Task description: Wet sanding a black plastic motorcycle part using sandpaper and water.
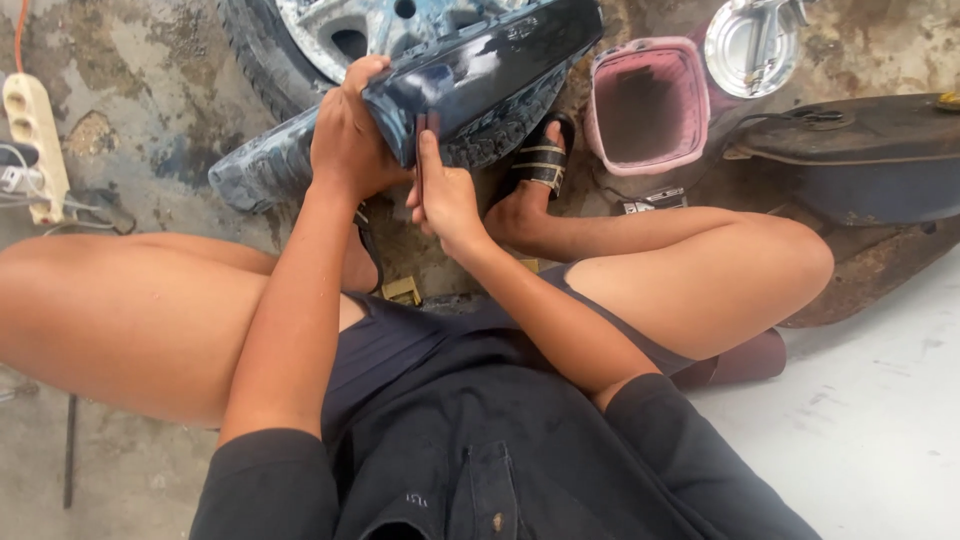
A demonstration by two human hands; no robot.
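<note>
We take the dark blue glossy panel (480, 75) as our landmark; it lies tilted across the upper middle of the view, over a wheel (400, 30) with a tyre. Well to the left of the panel, a white power strip (35, 140) lies on the stained concrete floor (130, 80). At the panel's left end, our left hand (350, 135) closes its fingers over the edge and grips it. Just below the panel's lower edge, our right hand (445, 195) presses against it with fingers held together around a thin flat piece; we cannot tell what that piece is. Below and right of the panel, a foot in a black sandal (543, 160) rests on the floor. Right of the panel stands a pink bucket (650, 105), then a round metal lid (750, 45), then a dark rusty tank (860, 160).
</note>
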